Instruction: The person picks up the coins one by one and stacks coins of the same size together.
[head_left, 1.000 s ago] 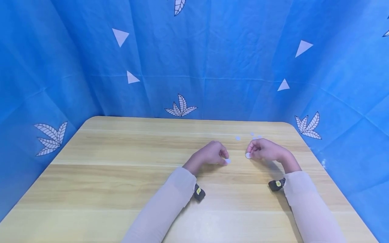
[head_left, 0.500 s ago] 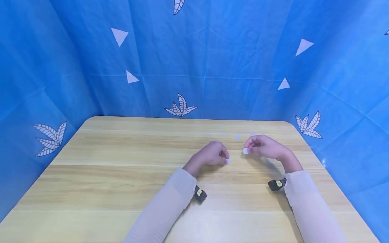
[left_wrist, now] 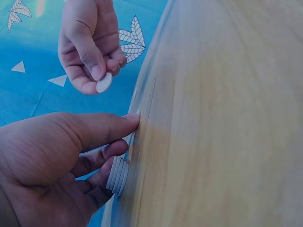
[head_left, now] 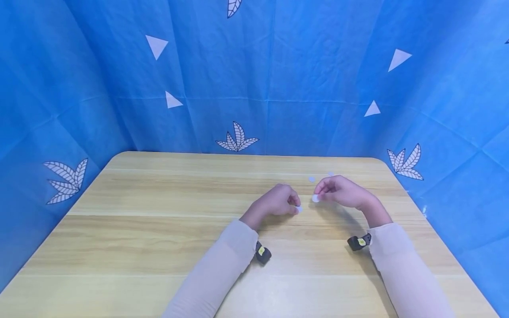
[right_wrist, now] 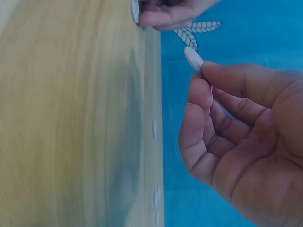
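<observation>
White disc [head_left: 316,198] sits pinched between the thumb and fingertips of the right hand [head_left: 343,192], held a little above the wooden surface [head_left: 159,229] and just to the right of the small stack of discs [head_left: 298,209]. In the right wrist view the same disc [right_wrist: 193,58] is clamped edge-on at the very tips of the fingers [right_wrist: 199,101], with the remaining fingers loosely curled behind it.

The stack rests on the surface under the left hand [head_left: 277,201]. From the left wrist view, the stack [left_wrist: 118,176] shows several thin discs piled flat against the wood, with the left hand's curled fingers [left_wrist: 102,156] closed around its side and the thumb laid along the surface just above it. The held disc [left_wrist: 104,82] hangs near the stack but clear of it, not touching.

Beyond the stack, toward the far edge of the surface, two loose discs [head_left: 311,179] lie flat and apart from each other, close to the right hand's knuckles. Both forearms wear pale sleeves [head_left: 222,265], each with a small black wrist device [head_left: 262,254]. A blue backdrop [head_left: 254,79] printed with white leaves and triangles stands behind and on both sides of the surface.
</observation>
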Action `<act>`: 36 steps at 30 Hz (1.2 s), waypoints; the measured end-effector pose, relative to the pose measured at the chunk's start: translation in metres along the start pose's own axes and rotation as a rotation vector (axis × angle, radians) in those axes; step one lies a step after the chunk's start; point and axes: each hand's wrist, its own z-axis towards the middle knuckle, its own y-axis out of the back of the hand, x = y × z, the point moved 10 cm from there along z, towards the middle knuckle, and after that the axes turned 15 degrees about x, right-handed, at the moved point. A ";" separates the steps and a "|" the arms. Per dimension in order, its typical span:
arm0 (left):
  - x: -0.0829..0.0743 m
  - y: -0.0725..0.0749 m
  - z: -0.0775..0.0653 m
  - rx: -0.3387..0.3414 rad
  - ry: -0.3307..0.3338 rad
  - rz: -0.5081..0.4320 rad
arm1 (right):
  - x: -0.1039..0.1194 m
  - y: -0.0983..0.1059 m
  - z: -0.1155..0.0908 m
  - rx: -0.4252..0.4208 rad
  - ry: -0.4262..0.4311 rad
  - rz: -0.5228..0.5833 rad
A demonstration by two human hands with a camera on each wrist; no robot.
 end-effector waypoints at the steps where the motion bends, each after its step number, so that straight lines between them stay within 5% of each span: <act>1: 0.000 0.000 0.000 0.002 -0.002 -0.001 | -0.001 -0.001 0.001 0.001 -0.006 0.009; 36: 0.000 0.003 0.000 -0.012 0.023 -0.013 | -0.019 -0.036 0.027 0.026 -0.156 0.362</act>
